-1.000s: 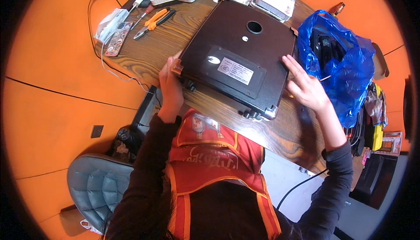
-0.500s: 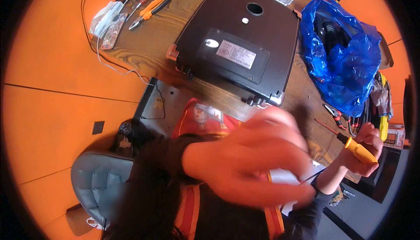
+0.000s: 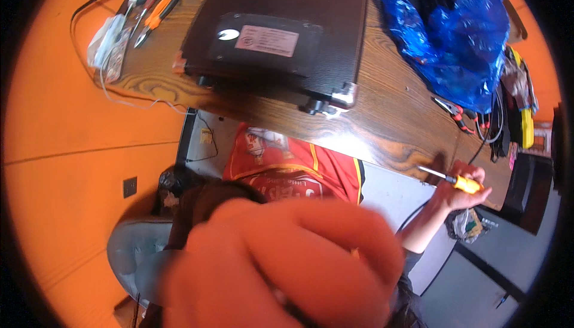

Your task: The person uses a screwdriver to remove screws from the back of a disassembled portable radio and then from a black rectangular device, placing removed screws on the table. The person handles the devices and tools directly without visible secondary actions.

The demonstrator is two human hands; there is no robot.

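My left hand [image 3: 269, 262] is large and blurred in the foreground, its fingers curled inward. Anything it may hold is hidden. At the table's right front edge, my right hand [image 3: 457, 193] grips a screwdriver [image 3: 467, 184] with a yellow handle, its metal shaft pointing left over the tabletop. Beyond both hands, a dark box [image 3: 323, 5] with metal corners lies on the wooden table [image 3: 388, 107]. A pale label and a round hole show on its upper face. Neither hand touches the box.
A blue plastic bag [image 3: 466, 47] with dark items inside sits at the right. Red-and-black pliers [image 3: 454, 113] lie before it. Orange-handled pliers [image 3: 158, 14] and a cable [image 3: 149, 102] lie on the left. A grey chair [image 3: 128, 256] stands at lower left.
My left hand has come closer to the view and its fingers have curled in. My right hand still holds the screwdriver, slightly further left. The view has shifted, moving the box up and left.
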